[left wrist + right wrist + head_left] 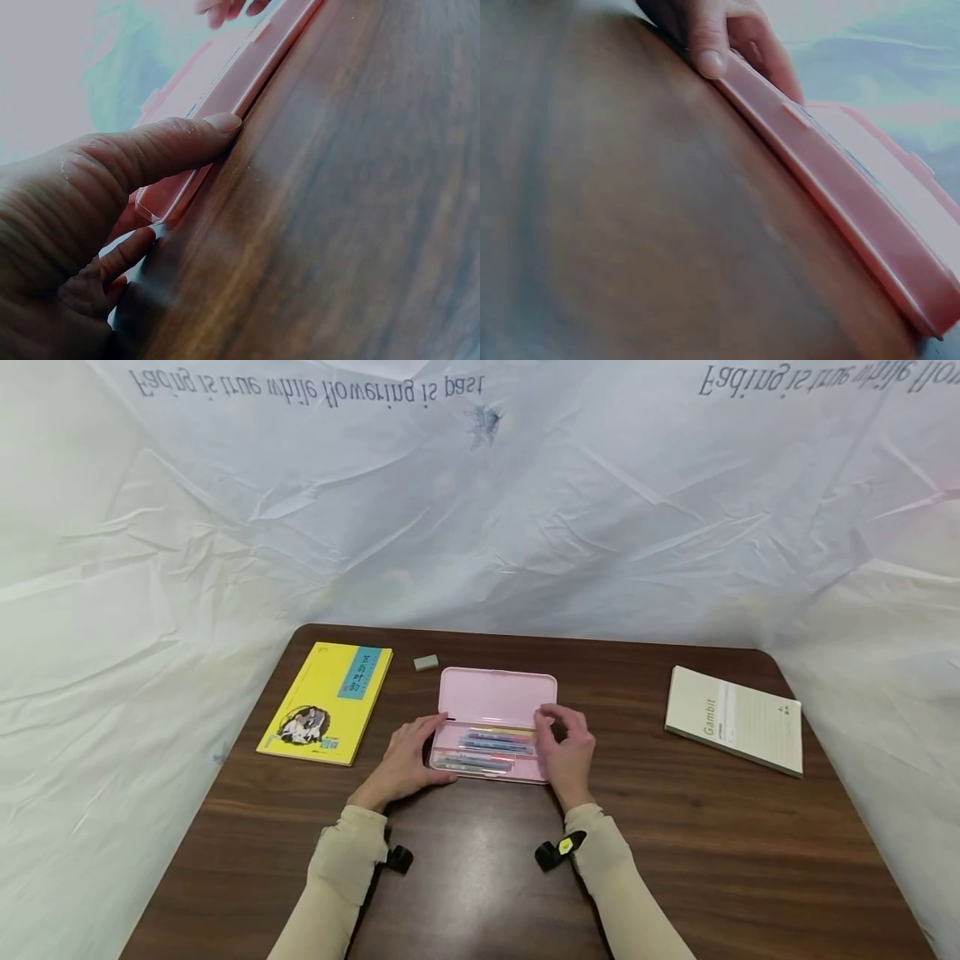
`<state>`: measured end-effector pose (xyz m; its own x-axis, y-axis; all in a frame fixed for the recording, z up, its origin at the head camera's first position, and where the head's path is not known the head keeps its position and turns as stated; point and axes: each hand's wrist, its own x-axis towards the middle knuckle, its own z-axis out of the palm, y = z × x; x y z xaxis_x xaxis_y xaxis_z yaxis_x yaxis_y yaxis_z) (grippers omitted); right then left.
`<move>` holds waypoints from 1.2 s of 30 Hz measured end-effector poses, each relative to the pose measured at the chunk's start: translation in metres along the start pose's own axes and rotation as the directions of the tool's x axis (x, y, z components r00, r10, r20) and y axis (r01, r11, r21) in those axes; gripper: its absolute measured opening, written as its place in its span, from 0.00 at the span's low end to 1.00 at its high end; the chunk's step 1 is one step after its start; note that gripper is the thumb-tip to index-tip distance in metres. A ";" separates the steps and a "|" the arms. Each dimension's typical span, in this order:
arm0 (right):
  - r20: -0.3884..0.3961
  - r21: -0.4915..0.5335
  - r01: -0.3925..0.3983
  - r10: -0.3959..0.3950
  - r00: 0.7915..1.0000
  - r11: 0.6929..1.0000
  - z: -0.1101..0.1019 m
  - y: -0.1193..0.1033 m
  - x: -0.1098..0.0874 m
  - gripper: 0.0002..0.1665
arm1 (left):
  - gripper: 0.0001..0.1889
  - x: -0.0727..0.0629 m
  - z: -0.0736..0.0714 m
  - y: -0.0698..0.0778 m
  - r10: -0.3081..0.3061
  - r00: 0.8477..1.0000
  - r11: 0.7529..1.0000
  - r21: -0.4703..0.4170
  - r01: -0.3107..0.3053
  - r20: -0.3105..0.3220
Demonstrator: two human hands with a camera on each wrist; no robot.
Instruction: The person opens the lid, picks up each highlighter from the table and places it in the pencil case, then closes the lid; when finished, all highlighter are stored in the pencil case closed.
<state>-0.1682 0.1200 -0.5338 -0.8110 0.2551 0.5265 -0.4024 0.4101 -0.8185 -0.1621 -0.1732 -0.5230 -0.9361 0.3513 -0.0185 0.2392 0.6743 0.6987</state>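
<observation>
A pink pencil case (532, 772) lies on the table with its lid (497, 693) raised at the back. Several slim pens (495, 742) fill its two long compartments. My left hand (405, 758) grips the left end of the case; in the left wrist view its thumb (180, 146) presses the front wall. Over the right end is my right hand (567, 756), fingers bent near the lid's lower right corner. Its fingertips (219, 13) show above the case in the left wrist view, with nothing visible in them. Whether they touch the lid is unclear.
A yellow book (322, 702) lies to the left on the brown table (480, 860). A small grey-green eraser (425, 662) sits behind the case. On the right is a pale notebook (735, 718). White sheeting (525, 527) hangs behind the table and at both sides.
</observation>
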 end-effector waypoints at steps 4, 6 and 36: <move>-0.040 -0.001 -0.129 0.129 0.991 0.992 -0.002 0.006 0.008 0.16 | 0.61 -0.001 0.001 -0.001 0.004 1.000 1.000 -0.028 -0.004 -0.020; -0.024 -0.001 -0.183 0.183 0.983 0.983 -0.001 0.008 0.012 0.21 | 0.64 -0.001 0.001 -0.001 0.010 0.999 0.999 -0.041 -0.011 -0.038; -0.168 0.370 -0.078 0.149 0.974 0.926 -0.010 -0.039 0.011 0.13 | 0.76 0.001 0.002 0.001 0.021 0.997 0.998 -0.062 -0.026 -0.073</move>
<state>-0.1567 0.1153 -0.4938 -0.7791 0.4568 0.4294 -0.4663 0.0356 -0.8839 -0.1621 -0.1706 -0.5235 -0.9472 0.3171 0.0483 0.2466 0.6234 0.7420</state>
